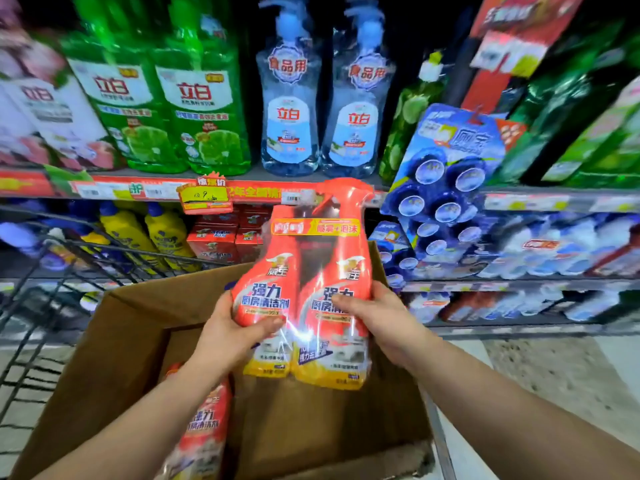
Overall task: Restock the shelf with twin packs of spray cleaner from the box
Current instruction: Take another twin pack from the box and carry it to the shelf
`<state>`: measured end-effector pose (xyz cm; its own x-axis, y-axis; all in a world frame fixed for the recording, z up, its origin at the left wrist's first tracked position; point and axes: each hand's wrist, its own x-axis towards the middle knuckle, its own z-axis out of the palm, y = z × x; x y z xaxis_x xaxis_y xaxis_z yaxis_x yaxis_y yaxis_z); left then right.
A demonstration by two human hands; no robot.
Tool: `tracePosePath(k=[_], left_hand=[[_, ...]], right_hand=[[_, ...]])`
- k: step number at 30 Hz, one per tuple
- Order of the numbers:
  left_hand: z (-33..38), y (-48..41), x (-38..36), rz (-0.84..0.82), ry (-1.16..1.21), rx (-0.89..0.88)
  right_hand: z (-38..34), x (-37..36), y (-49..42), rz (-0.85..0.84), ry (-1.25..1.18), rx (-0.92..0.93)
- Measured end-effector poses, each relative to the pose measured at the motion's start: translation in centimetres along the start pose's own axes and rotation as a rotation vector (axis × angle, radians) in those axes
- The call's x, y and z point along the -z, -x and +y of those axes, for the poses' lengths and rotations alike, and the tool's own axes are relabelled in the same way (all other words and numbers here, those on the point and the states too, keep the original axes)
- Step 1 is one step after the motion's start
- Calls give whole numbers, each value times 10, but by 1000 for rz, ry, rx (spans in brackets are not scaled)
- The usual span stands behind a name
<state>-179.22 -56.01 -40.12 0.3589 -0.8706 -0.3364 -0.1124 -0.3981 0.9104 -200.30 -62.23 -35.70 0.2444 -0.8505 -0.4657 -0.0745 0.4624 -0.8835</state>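
Both hands are wrapped round the same twin pack (pixel 313 271) of orange spray cleaner. Left hand (pixel 239 336) grips the left bottle low down with the thumb laid across its front, and right hand (pixel 375 322) clamps the right bottle at about the same height. So neither hand is free, and neither is really nearer than the other, since the pack sits squarely between them.

It's held up in the air over the open cardboard box (pixel 121 341), well clear of the box floor. The long axis runs pretty much straight up, trigger heads on top and yellow bases at the bottom, with the tops leaning a touch to the right. Label faces me.

The bit that matters is that the shelf (pixel 254 172) is on the far side of the box, dead ahead. My guess is the next move is a straight push away from me with the pack kept upright. The likely slot is the tier under the red price strip (pixel 104 190), just right of the red cartons (pixel 221 237). The pack itself hides that gap, though, so I can't tell how much room is there. The blue hanging pack (pixel 443 188) dangles close on the right, so I'd watch the trigger heads near it.

One more pack (pixel 204 427) lies in the box under my left forearm, so restocking isn't done.
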Motion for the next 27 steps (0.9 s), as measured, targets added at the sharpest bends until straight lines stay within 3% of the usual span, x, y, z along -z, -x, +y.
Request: tracePosePath(k=[6,18,27], left_hand=[[55,48,-80,-75,-49,-138],[117,171,-331,-357,-170,-345],[153,235,-466,-548,-245,-434]], right_hand=[[-13,94,66,84,2,109],[22,335,230,405,-206,188],[38,446,314,622,-331,336]])
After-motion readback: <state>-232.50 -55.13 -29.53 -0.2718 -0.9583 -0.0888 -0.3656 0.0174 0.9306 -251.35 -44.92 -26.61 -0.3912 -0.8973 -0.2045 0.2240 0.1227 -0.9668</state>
